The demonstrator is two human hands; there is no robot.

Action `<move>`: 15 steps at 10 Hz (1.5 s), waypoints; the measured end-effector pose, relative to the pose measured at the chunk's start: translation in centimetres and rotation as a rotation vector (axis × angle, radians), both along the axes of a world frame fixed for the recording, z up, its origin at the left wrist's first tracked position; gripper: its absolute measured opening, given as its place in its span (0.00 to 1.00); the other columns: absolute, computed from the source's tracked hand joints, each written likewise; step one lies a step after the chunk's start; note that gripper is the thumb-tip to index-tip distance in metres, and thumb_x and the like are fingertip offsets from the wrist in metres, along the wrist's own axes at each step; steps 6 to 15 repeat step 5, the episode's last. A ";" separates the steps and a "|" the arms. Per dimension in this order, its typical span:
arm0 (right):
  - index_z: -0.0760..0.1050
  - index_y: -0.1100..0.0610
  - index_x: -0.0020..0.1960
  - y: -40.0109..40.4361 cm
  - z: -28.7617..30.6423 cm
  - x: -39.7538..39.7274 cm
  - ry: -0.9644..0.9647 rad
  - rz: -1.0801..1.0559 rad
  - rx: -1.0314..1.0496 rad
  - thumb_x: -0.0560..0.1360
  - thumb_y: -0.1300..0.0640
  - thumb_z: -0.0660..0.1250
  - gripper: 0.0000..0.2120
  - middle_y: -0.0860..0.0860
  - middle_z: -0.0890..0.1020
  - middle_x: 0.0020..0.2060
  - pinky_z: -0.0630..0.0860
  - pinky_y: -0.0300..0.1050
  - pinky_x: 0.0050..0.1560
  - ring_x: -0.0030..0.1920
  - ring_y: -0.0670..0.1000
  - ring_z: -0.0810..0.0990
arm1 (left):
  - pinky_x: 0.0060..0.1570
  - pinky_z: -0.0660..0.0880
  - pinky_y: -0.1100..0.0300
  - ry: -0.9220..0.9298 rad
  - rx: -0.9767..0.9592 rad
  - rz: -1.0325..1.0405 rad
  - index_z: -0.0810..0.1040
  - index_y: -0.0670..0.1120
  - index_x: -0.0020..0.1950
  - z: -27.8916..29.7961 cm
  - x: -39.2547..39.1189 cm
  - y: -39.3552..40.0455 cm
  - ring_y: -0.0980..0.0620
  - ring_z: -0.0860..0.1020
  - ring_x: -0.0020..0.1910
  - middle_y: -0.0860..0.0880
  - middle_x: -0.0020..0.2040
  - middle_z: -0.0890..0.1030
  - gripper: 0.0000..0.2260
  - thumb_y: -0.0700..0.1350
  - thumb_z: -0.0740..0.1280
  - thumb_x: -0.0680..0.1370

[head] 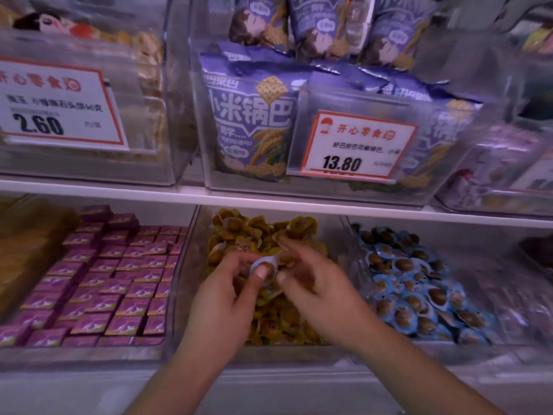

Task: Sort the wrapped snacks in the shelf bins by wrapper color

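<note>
shop shelf bins, lower row: over the yellow-wrapper bin the left hand pinches a stray blue-wrapped snack; right hand grip looks curled, contents unclear. next, i judge, it goes right into the blue bin.

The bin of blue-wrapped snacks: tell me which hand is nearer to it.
Right. The right hand is over the right side of the yellow-wrapped snacks, just beside the blue-wrapped snacks' bin. The left hand, pinching a blue-wrapped snack, is farther left.
</note>
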State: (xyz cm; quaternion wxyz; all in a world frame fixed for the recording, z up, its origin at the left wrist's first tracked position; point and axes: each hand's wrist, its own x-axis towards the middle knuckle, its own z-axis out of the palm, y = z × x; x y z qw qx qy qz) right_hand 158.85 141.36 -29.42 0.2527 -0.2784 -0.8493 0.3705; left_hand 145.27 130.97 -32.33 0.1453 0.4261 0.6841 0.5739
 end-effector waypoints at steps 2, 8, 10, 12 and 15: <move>0.81 0.40 0.51 -0.6 1.6 3.4 0.223 -0.125 -0.018 0.71 0.50 0.72 0.10 0.41 0.85 0.44 0.81 0.39 0.45 0.45 0.42 0.84 | 0.40 0.72 0.75 -0.019 0.015 -0.160 0.78 0.56 0.55 1.1 2.1 0.9 0.67 0.81 0.44 0.63 0.44 0.83 0.11 0.58 0.61 0.78; 0.77 0.55 0.67 10.5 1.5 13.6 -0.183 -0.525 0.050 0.79 0.57 0.66 0.17 0.54 0.81 0.61 0.73 0.36 0.58 0.61 0.54 0.79 | 0.52 0.77 0.52 0.600 -0.179 -0.150 0.79 0.57 0.56 -0.2 2.2 1.0 0.54 0.79 0.52 0.60 0.52 0.80 0.16 0.60 0.55 0.79; 0.77 0.55 0.67 10.5 1.5 13.6 -0.183 -0.525 0.050 0.79 0.57 0.66 0.17 0.54 0.81 0.61 0.73 0.36 0.58 0.61 0.54 0.79 | 0.52 0.77 0.52 0.600 -0.179 -0.150 0.79 0.57 0.56 -0.2 2.2 1.0 0.54 0.79 0.52 0.60 0.52 0.80 0.16 0.60 0.55 0.79; 0.77 0.55 0.67 10.5 1.5 13.6 -0.183 -0.525 0.050 0.79 0.57 0.66 0.17 0.54 0.81 0.61 0.73 0.36 0.58 0.61 0.54 0.79 | 0.52 0.77 0.52 0.600 -0.179 -0.150 0.79 0.57 0.56 -0.2 2.2 1.0 0.54 0.79 0.52 0.60 0.52 0.80 0.16 0.60 0.55 0.79; 0.77 0.55 0.67 10.5 1.5 13.6 -0.183 -0.525 0.050 0.79 0.57 0.66 0.17 0.54 0.81 0.61 0.73 0.36 0.58 0.61 0.54 0.79 | 0.52 0.77 0.52 0.600 -0.179 -0.150 0.79 0.57 0.56 -0.2 2.2 1.0 0.54 0.79 0.52 0.60 0.52 0.80 0.16 0.60 0.55 0.79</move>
